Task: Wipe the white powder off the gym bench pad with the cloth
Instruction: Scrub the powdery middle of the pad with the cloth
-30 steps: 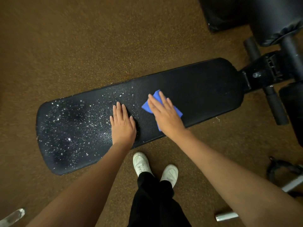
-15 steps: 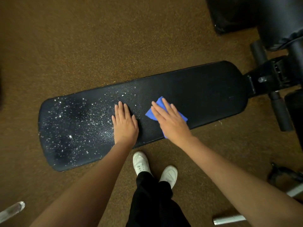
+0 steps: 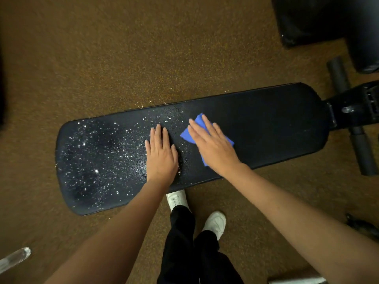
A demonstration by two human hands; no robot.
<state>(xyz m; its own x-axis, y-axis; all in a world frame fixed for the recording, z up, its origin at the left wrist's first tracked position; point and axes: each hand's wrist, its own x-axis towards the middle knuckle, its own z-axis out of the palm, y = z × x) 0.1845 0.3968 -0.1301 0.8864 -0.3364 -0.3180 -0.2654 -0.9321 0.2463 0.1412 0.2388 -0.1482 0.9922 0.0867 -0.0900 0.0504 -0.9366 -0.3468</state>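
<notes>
A long black bench pad (image 3: 272,132) runs left to right across the head view. White powder (image 3: 96,158) speckles its left half; the right half looks dark and bare. A folded blue cloth (image 3: 200,121) lies near the pad's middle. My right hand (image 3: 213,146) presses flat on the cloth with straight fingers, hiding most of it. My left hand (image 3: 161,154) rests flat on the pad just left of the cloth, at the edge of the powdered area.
The bench frame with foam rollers (image 3: 363,152) joins the pad at the right. Dark padded equipment (image 3: 320,19) stands at the top right. Brown speckled floor (image 3: 123,54) surrounds the bench. My white shoes (image 3: 214,222) stand just in front of the pad.
My right hand and the cloth stay near the pad's middle, shifted slightly toward its far edge. The view has drifted, so the bench sits lower and further right. My left hand stays put.
</notes>
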